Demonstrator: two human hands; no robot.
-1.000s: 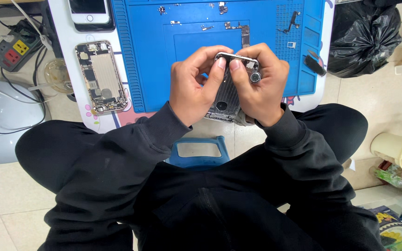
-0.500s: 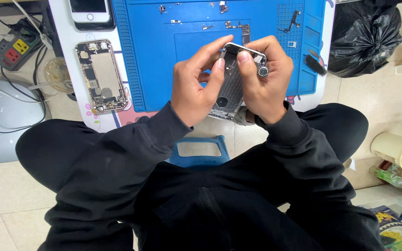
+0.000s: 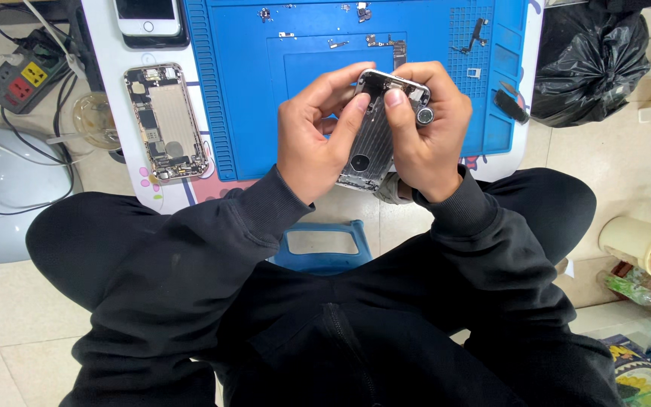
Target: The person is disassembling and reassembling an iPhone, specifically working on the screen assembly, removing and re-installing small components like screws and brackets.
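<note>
Both hands, the left hand (image 3: 316,143) and the right hand (image 3: 429,136), grip a stripped phone housing (image 3: 371,139) above the blue mat (image 3: 258,90), its top tilted toward 12 o'clock so both thumbs can press its upper edge. Another opened phone (image 3: 166,122) lies at 9 o'clock on the bench (image 3: 118,113).

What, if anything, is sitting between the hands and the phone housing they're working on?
Nothing visible. Both the left hand and the right hand already grip the opened phone housing directly, thumbs pressing on its upper inner side. It is held above the blue mat, apart from the other opened phone lying left of the mat.
</note>
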